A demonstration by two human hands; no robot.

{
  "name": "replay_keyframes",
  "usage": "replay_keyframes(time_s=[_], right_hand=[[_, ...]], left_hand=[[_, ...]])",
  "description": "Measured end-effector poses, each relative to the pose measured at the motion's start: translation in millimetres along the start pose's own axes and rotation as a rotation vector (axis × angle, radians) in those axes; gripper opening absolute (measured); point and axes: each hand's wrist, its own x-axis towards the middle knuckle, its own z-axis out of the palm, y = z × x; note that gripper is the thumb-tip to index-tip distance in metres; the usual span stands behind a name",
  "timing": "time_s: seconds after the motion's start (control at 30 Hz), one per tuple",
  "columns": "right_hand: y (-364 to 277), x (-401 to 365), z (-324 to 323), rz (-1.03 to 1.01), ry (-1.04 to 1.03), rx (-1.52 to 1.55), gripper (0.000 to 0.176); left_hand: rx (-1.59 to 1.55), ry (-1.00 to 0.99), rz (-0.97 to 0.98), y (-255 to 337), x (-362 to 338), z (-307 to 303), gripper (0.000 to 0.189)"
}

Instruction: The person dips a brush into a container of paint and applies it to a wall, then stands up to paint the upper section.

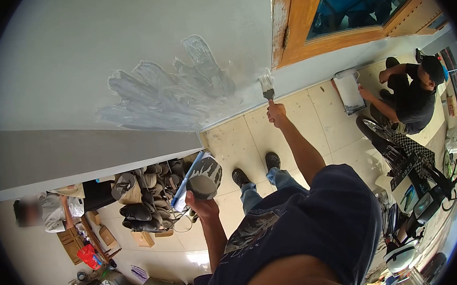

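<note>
My right hand [276,113] is closed round the handle of a paintbrush [267,87], whose pale, paint-covered bristles are at the lower part of the grey wall [125,22], left of the wooden frame. Wet-looking, uneven grey strokes [182,90] cover a patch of that wall. Lower left, my left hand [203,206] holds a round container [202,186] with grey contents. Its outside is dark and grey, smeared in places.
A co-worker [416,95] crouches at the right by a paint tray [349,90]. Below them stands a motorcycle [417,182]. Shoes [145,196] fill a rack at the left, near another person [53,210]. A wooden-framed window [301,47] is above right.
</note>
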Motion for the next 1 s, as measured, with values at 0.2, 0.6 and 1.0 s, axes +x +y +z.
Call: replay_keyframes(time_s=[0.2, 0.6, 1.0], right_hand=[[-106, -131, 0, -0.367, -0.148, -0.067, 0.039], [-109, -290, -38, -0.670, -0.330, -0.293, 0.036], [-72, -452, 13, -1.117, -0.363, -1.463, 0.022]], left_hand=[[0.003, 0.007, -0.008, 4, 1, -5, 0.067], [-0.060, 0.079, -0.017, 3, 9, -7, 0.054], [0.170, 0.049, -0.133, -9, 44, -72, 0.060]])
